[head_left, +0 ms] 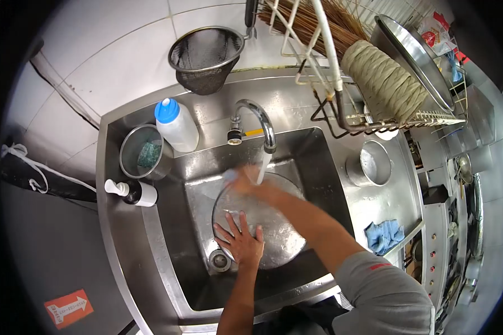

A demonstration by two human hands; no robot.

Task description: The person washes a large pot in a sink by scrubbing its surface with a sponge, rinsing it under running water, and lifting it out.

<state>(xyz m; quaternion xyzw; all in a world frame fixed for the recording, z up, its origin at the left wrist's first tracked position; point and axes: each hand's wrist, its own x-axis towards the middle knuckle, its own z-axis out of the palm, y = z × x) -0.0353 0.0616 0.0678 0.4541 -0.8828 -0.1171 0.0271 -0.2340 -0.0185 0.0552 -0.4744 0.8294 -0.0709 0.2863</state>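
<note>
A large round metal lid or tray [274, 223] lies in the steel sink [184, 279]. My left hand [242, 242] rests on its left part, fingers spread, near the drain [219, 260]. Under the curved faucet [265, 123], my right hand [246, 180] is at the far edge of the round metal piece, blurred by motion. Something small and bluish shows at its fingers, too smeared to make out. Water runs from the spout beside this hand.
Left of the sink stand a metal pot [129, 153] with a green scrubber, a blue-capped bottle [183, 131] and a pump bottle [142, 194]. A strainer [207, 58] hangs behind. Rightward are a rack [335, 67], a metal cup [355, 170] and a blue cloth [383, 237].
</note>
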